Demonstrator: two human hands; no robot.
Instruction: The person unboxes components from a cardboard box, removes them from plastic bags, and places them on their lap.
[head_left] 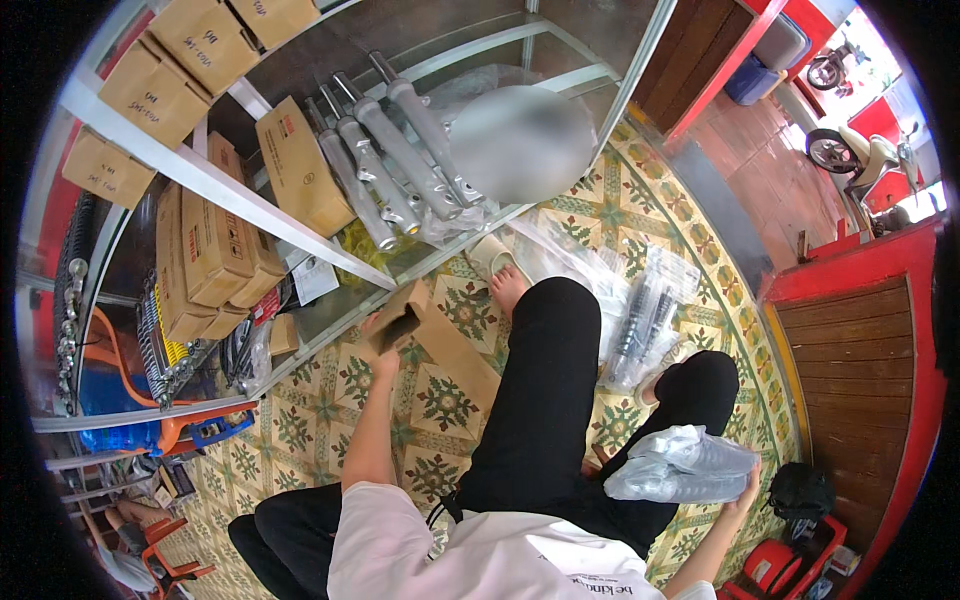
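Observation:
My left hand (384,360) grips a long brown cardboard box (452,345) near one end. That end gapes open toward me and shows a dark inside; the box slants away to the right above the tiles. Over by my right thigh, my right hand (748,488) clasps the outer end of a bulky package in clear plastic wrap (680,468). The wrap blurs what lies inside. Some of my right fingers are hidden by it. Beyond my knees, plastic-bagged dark coil-spring shock absorbers (645,325) lie on the floor.
At the left stands a metal-framed glass cabinet (330,258) holding cardboard boxes (215,245) and silver fork tubes (385,140). Loose plastic sheeting (570,260) covers part of the patterned tile floor. A red stool (815,560) is at lower right, a wooden door (850,350) beyond.

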